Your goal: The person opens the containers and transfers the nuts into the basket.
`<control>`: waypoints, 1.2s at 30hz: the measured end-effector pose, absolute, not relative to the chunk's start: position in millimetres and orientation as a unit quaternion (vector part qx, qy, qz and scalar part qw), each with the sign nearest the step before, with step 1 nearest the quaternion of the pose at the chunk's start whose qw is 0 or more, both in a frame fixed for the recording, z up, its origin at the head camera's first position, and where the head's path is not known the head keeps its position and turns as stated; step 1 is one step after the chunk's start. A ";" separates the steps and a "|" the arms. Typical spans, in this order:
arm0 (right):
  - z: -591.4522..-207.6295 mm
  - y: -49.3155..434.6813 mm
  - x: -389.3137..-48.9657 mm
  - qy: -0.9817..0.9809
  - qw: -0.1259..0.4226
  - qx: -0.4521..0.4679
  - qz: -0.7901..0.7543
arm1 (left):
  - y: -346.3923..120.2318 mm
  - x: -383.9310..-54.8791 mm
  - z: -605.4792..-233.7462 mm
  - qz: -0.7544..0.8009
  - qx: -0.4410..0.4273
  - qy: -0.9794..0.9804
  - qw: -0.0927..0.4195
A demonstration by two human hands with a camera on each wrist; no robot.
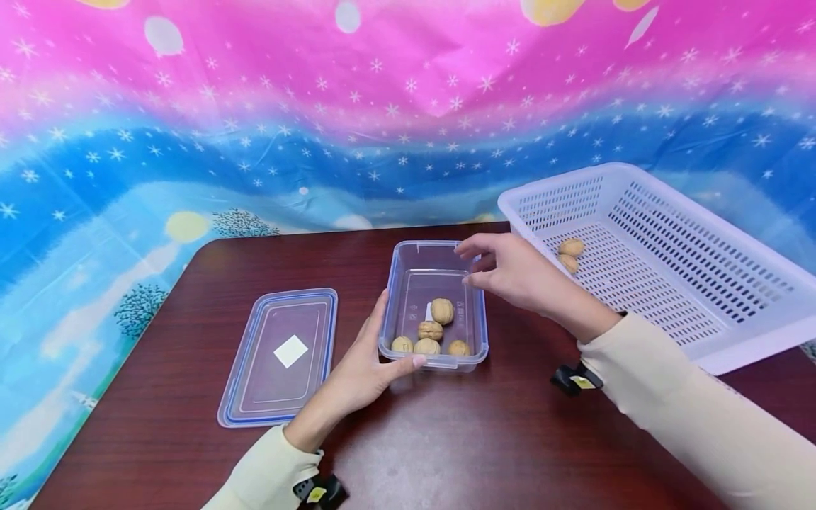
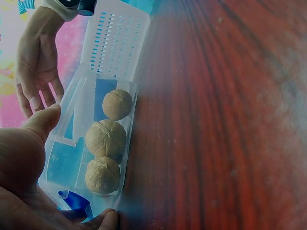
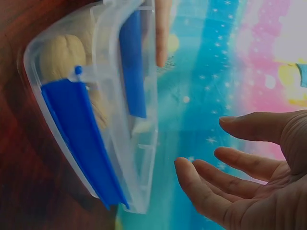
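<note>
A clear plastic food container (image 1: 414, 287) stands on the table with several walnuts (image 1: 441, 311) inside, mostly towards its near end. My left hand (image 1: 357, 372) grips its near left corner, thumb over the rim and fingers along the left side. In the left wrist view, three walnuts (image 2: 105, 138) show through the container wall. Above the container's right rim hovers my right hand (image 1: 510, 273), fingers loosely bent and apart. The right wrist view shows nothing between its thumb and fingers (image 3: 206, 191). A blue clip (image 3: 81, 139) hangs along the container's side there.
To the left lies the container's lid (image 1: 268, 389), flat on the table (image 1: 172, 340), with a white label on it. A pale lilac slotted basket (image 1: 663, 283) stands at the right, holding two walnuts (image 1: 571, 247). A patterned cloth (image 1: 382, 163) hangs behind the table.
</note>
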State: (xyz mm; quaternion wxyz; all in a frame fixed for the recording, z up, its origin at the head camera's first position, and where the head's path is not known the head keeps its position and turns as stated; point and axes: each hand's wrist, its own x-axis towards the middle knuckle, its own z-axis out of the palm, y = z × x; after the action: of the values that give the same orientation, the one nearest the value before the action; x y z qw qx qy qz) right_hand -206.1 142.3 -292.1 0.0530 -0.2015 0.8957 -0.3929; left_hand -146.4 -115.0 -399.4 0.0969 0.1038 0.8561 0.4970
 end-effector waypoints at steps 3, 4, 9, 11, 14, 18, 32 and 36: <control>-302.1 136.8 -209.9 0.895 0.064 -0.198 -0.394 | -115.3 -146.3 -399.7 0.497 0.105 0.856 0.098; -305.4 135.0 -210.8 0.895 0.071 -0.193 -0.395 | -115.4 -146.1 -399.6 0.497 0.105 0.856 0.098; -320.2 125.8 -213.6 0.891 0.105 -0.172 -0.407 | -116.1 -146.0 -400.1 0.496 0.104 0.856 0.100; -324.7 121.8 -214.1 0.892 0.115 -0.170 -0.403 | -116.1 -146.3 -400.3 0.496 0.103 0.856 0.100; -329.8 115.8 -215.5 0.898 0.123 -0.171 -0.387 | -116.2 -146.5 -400.5 0.497 0.102 0.856 0.100; -333.0 107.2 -217.6 0.906 0.128 -0.176 -0.363 | -116.3 -146.4 -400.0 0.495 0.102 0.857 0.100; -342.6 87.9 -223.3 0.928 0.145 -0.170 -0.297 | -115.9 -145.3 -397.5 0.485 0.103 0.863 0.099; -345.2 85.0 -225.7 0.928 0.146 -0.169 -0.299 | -115.9 -145.5 -397.7 0.484 0.101 0.864 0.099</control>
State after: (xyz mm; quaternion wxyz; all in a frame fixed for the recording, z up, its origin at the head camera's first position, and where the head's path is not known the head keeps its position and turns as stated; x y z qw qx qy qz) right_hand -225.7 85.0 -345.2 0.1463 -0.1689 0.9276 -0.2994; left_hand -145.5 -115.9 -397.7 0.0988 0.1012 0.8638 0.4836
